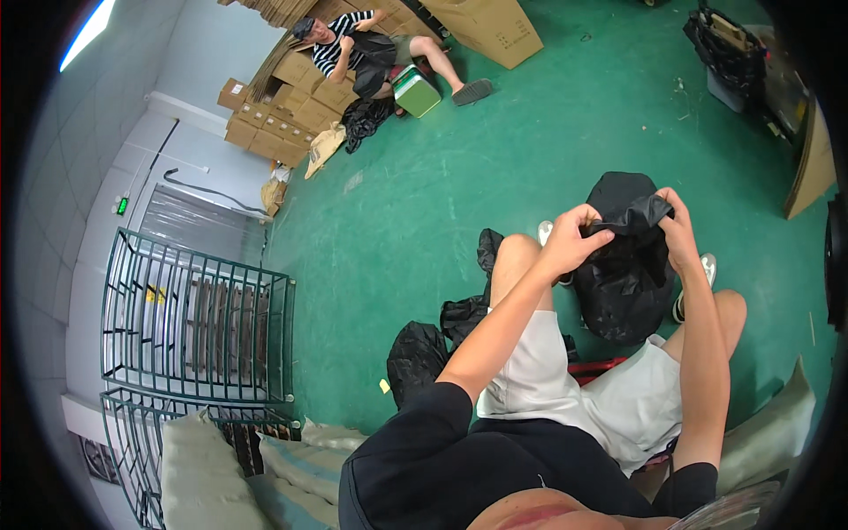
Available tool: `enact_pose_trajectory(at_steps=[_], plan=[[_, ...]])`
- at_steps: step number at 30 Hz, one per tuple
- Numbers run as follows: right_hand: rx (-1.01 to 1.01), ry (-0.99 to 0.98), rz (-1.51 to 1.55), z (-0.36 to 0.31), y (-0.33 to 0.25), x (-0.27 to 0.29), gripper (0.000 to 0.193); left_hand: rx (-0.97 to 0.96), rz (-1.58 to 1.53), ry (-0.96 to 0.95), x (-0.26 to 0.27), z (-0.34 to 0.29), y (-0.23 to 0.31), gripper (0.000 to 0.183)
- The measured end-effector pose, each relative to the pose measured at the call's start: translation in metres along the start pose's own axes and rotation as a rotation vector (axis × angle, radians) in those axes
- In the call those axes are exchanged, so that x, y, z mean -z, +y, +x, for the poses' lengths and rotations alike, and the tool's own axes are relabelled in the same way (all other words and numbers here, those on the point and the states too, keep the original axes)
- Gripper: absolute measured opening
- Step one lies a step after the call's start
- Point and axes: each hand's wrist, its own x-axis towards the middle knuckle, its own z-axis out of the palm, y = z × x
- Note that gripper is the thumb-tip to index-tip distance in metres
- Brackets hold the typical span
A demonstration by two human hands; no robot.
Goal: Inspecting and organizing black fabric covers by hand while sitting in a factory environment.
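Between my spread knees is a large black fabric piece, bag-like in shape (623,300), reaching down towards the floor. My left hand (574,238) pinches the bunched upper part of the black fabric (632,217) from its left side. On the other side my right hand (677,231) is closed on the same folded edge, thumb and fingers together. The cloth is gathered between the two hands, and its exact kind cannot be made out. More black fabric bundles (418,355) lie on the floor by my left leg.
Across the green floor (397,212) another person (353,53) sits holding dark fabric, beside a green box (415,91) and stacked cartons (291,115). Green metal racks (194,327) and pale sacks (208,468) stand left. A large carton (490,31) and a black-bagged bin (729,53) are farther away.
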Motion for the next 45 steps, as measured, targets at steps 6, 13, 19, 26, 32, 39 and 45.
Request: enact_pose_trajectory(at_steps=[6,13,19,26,32,39,45], plan=[[-0.202,-0.321,0.277,-0.021,-0.041,-0.008,0.031,-0.101,0.008,0.321,0.014,0.020,-0.004,0.016],[0.440,0.356,-0.662,0.006,-0.007,-0.016,0.026,-0.376,0.461,0.459,0.038,0.010,0.033,0.023],[0.424,0.670,-0.705,0.006,-0.009,0.005,0.030,-0.540,0.574,0.553,0.011,0.008,0.030,0.024],[0.363,0.365,-0.489,-0.004,-0.013,-0.012,0.028,-0.022,0.773,0.611,0.053,0.035,-0.006,0.024],[0.290,0.187,-0.465,-0.007,-0.002,-0.021,0.024,0.814,0.512,0.180,0.064,0.032,-0.009,0.070],[0.534,-0.027,-0.798,-0.022,0.002,-0.041,0.032,0.555,-0.753,-0.043,0.039,0.026,0.005,0.066],[0.649,-0.401,-0.926,-0.047,0.019,-0.071,0.027,0.012,-1.241,0.100,0.023,0.031,0.005,0.050]])
